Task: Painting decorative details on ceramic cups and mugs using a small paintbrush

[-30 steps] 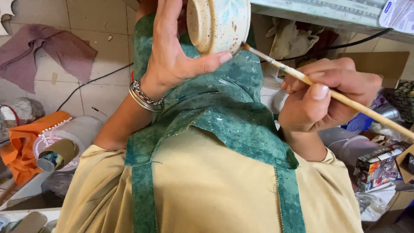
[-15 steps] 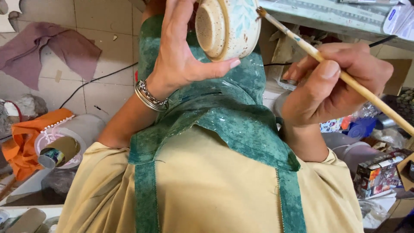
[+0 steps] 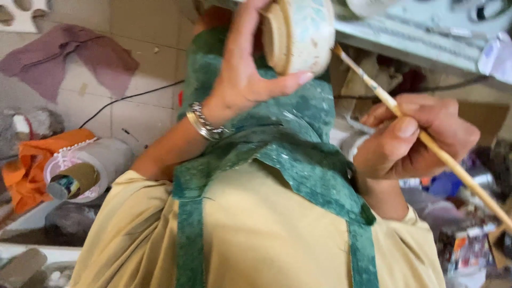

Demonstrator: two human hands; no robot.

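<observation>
Head view: we see left hand (image 3: 242,80) gripping small ceramic bowl (image 3: 298,34) on its side, foot toward palm. Right hand (image 3: 413,136) pinches wooden paintbrush (image 3: 426,141) – long axis slants up-left, tip just beside bowl's lower wall. Below – beige apron with green trim (image 3: 256,229), tiled floor (image 3: 138,48), cluttered shelf (image 3: 421,40).
</observation>
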